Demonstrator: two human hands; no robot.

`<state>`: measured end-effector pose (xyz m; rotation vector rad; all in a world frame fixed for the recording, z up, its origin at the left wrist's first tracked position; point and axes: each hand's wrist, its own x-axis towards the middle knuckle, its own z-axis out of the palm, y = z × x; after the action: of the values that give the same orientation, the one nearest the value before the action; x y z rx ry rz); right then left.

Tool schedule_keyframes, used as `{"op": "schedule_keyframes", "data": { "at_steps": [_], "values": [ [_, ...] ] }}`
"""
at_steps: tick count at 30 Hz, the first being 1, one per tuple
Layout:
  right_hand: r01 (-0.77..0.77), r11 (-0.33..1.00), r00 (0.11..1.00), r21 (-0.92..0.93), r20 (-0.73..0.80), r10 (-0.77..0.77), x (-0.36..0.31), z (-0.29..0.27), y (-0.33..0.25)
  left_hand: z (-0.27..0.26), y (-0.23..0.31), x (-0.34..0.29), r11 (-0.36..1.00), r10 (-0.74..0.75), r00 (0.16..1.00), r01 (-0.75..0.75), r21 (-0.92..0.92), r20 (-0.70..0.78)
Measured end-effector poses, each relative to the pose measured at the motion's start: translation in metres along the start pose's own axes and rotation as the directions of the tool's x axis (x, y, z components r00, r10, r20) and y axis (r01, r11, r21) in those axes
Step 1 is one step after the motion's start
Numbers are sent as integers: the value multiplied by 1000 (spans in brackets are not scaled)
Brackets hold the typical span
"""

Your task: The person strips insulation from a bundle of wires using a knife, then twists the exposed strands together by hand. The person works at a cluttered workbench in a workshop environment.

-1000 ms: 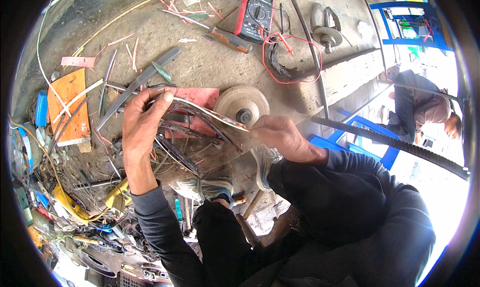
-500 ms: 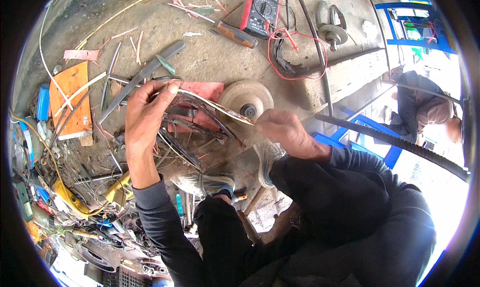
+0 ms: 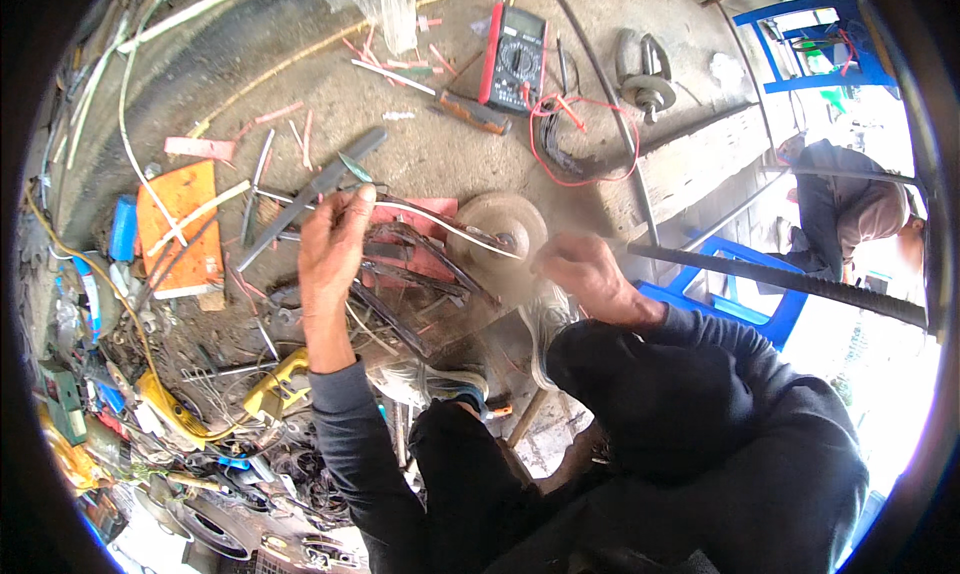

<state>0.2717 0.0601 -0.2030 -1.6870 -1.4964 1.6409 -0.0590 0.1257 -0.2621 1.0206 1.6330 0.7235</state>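
Note:
My left hand (image 3: 337,239) pinches one end of a thin white strip (image 3: 448,219) between thumb and fingers. The strip bows to the right over a round tan disc (image 3: 487,224) with a dark hub. My right hand (image 3: 590,276) has its fingers closed just past the strip's far end; a small gap seems to lie between, and what they hold is hidden. Several dark, dirty strips (image 3: 395,319) hang below my left hand, across a red flat piece (image 3: 448,212). Whether my left hand also holds them is unclear.
A red-edged multimeter (image 3: 518,64) with a red lead lies at the far side, near a wooden-handled tool (image 3: 473,114) and a clamp-like metal tool (image 3: 645,79). An orange board (image 3: 180,224) and cluttered tools are left. A dark ridged bar (image 3: 780,282) crosses right; another person (image 3: 850,204) sits beyond.
The whole view has shifted slightly, with my left hand now farther right in it. The strip's right end shows white where brown showed before, and my right fingers sit slightly apart from it.

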Motion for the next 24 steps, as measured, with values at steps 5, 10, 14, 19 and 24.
{"op": "schedule_keyframes", "data": {
  "at_steps": [5,10,14,19,24],
  "values": [
    [19,988,969,154,-246,19,-45,-32,-33,7,-7,-7,980,141,970,-109,165,-198],
    [205,836,919,509,-393,14,-87,-71,-94,-1,31,-51,809,425,875,-251,532,-232],
    [422,663,885,618,-440,-153,-122,-89,-156,-2,94,-92,851,352,934,-344,398,54],
    [567,501,823,654,-429,-372,-160,-84,-212,34,158,-101,742,320,904,-424,519,283],
    [643,635,766,428,-327,-554,-135,-43,-219,120,149,-59,792,195,917,-356,497,347]
  ]
}}
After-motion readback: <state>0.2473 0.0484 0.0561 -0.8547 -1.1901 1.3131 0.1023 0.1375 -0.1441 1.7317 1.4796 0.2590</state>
